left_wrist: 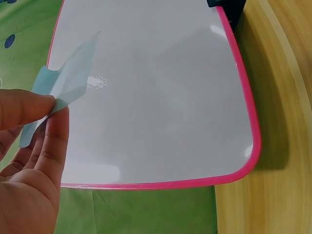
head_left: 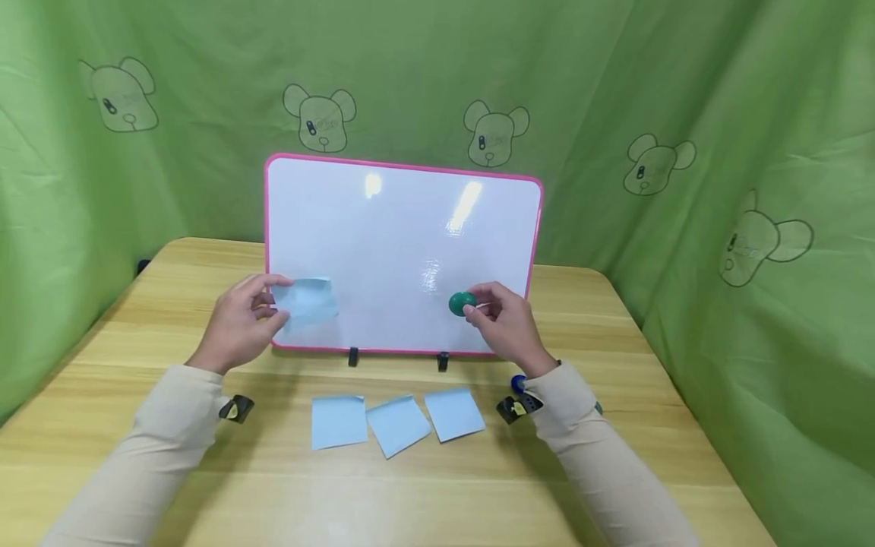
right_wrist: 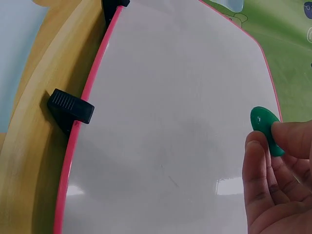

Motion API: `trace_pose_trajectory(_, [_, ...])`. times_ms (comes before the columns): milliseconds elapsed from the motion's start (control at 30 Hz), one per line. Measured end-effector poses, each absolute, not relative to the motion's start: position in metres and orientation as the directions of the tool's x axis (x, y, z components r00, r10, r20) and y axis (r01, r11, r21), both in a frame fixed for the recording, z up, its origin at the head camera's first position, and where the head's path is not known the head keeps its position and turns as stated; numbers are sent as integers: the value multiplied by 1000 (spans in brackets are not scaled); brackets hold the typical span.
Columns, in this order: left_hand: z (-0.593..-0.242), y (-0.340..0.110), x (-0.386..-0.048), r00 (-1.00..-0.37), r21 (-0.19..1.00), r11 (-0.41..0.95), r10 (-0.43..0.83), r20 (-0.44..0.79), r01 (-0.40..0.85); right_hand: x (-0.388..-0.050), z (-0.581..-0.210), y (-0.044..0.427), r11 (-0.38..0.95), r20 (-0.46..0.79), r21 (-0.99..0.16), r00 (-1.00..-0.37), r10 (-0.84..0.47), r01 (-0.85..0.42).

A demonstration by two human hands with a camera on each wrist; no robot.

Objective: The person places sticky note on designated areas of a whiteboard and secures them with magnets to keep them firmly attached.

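A whiteboard (head_left: pixel 396 243) with a pink frame stands upright on the table. My left hand (head_left: pixel 239 319) pinches a light blue sticky note (head_left: pixel 311 300) by its edge, in front of the board's lower left part. In the left wrist view the note (left_wrist: pixel 73 73) is bent and held between thumb and fingers. With thumb and fingertips my right hand (head_left: pixel 506 319) holds a round green magnet (head_left: pixel 462 304) before the board's lower right part. The right wrist view shows the magnet (right_wrist: pixel 265 129) apart from the board surface. Three blue sticky notes (head_left: pixel 399 425) lie in a row on the table.
Black stand feet (head_left: pixel 353 356) support the board's lower edge. A blue magnet (head_left: pixel 518 384) lies beside the right wrist, and a green piece (head_left: pixel 598 408) shows partly behind the sleeve. Green curtains (head_left: pixel 410 61) with drawn bear heads surround the wooden table (head_left: pixel 383 509).
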State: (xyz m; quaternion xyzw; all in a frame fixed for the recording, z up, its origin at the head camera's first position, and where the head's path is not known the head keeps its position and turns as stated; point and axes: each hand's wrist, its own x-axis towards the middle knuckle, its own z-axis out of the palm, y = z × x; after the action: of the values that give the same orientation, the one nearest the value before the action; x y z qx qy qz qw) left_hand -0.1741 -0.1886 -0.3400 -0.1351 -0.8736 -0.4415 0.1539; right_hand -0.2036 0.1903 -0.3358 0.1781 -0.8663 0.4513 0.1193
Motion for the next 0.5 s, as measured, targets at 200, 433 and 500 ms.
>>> trace_pose_trajectory(200, [-340,-187,-176,-919,726,582,106,380,367,-207,-335,186,530,372,-732,-903,-215,-428])
trace_pose_trajectory(433, [-340,-187,-182,-915,722,579,113,388,378,-211,-331,180,539,379,-723,-900,-215,-433])
trace_pose_trajectory(500, [-338,-186,-183,-909,715,581,115,400,388,-213,-328,179,538,381,-722,-899,-216,-436])
